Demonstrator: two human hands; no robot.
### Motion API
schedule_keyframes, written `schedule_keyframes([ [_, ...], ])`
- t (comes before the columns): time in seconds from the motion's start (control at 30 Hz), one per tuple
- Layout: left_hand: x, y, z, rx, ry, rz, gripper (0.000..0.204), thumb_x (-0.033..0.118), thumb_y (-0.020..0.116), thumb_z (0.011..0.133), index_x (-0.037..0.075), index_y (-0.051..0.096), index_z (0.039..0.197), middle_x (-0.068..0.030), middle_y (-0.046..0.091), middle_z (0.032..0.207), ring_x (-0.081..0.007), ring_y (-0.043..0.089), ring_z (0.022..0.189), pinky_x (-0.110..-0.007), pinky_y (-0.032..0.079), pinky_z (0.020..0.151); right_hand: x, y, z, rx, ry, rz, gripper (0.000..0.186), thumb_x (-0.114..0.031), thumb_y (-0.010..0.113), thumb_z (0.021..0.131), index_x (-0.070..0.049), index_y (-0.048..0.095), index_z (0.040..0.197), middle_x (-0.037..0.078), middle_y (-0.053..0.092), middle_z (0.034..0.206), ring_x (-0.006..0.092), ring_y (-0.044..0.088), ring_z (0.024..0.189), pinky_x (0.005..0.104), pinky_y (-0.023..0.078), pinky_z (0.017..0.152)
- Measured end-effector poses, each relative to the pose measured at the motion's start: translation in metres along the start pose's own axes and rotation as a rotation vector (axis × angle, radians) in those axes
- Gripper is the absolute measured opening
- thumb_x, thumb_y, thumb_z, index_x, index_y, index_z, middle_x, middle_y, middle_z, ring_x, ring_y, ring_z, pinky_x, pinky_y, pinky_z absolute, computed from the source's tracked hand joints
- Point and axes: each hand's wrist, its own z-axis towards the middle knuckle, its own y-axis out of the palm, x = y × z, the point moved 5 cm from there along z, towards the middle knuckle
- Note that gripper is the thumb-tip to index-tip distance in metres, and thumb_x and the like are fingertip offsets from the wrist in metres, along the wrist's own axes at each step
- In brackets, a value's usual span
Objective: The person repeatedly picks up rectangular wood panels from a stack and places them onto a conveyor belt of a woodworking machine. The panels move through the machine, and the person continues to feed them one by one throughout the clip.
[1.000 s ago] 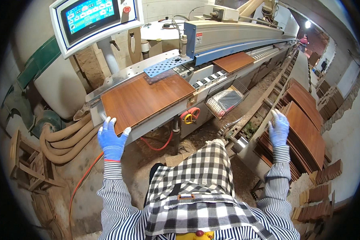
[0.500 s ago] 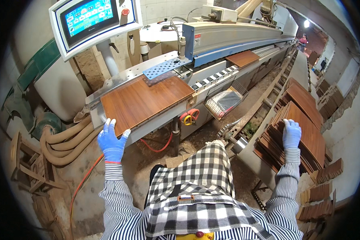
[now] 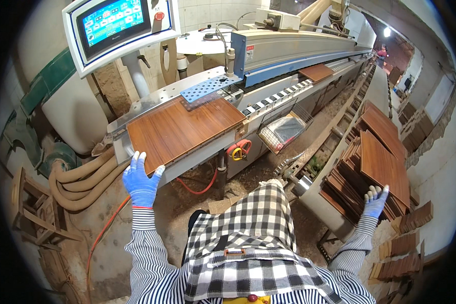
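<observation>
Brown panel (image 3: 185,126) touches left fingers (image 3: 135,164); a red-and-white label (image 3: 250,52) beyond seems printed.

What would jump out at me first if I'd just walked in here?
Probably the long machine running from the middle toward the far upper right, with its lit screen at upper left. Next, the bright blue gloves: the left hand at the near left corner of a brown board, the right hand by the pile at right.
</observation>
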Motion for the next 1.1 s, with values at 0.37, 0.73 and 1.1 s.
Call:
schedule_keyframes([
  [0.37, 0.001, 0.000, 0.001, -0.040, -0.018, 0.007, 0.067, 0.048, 0.072, 0.075, 0.005, 0.056, 0.124, -0.0138, 0.052, 0.133, -0.0320, 0.055, 0.112, -0.042, 0.040, 0.096, 0.011, 0.001, -0.005, -0.164, 0.099, 0.143, 0.032, -0.040, 0.060, 0.090, -0.012, 0.050, 0.079, -0.005, 0.040, 0.057, 0.0075, 0.034, 0.045, 0.0230, 0.028, 0.044],
  [0.73, -0.015, 0.004, -0.005, -0.085, 0.024, -0.074, 0.058, 0.038, 0.069, 0.080, 0.006, 0.053, 0.126, -0.0178, 0.048, 0.136, -0.0345, 0.050, 0.118, -0.045, 0.035, 0.102, 0.005, -0.018, -0.014, 0.099, 0.083, 0.242, 0.029, -0.036, 0.072, 0.080, -0.014, 0.058, 0.093, 0.004, 0.061, 0.077, 0.0188, 0.055, 0.057, 0.0315, 0.047, 0.054],
  [1.1, -0.032, 0.006, -0.010, -0.178, 0.052, -0.327, 0.045, 0.020, 0.059, 0.090, 0.004, 0.051, 0.131, -0.0164, 0.047, 0.139, -0.0317, 0.047, 0.123, -0.041, 0.032, 0.107, -0.001, -0.010, -0.036, 0.113, 0.040, 0.258, 0.043, -0.046, 0.066, 0.083, -0.016, 0.051, 0.111, 0.007, 0.059, 0.090, 0.0222, 0.056, 0.062, 0.0346, 0.050, 0.054],
])
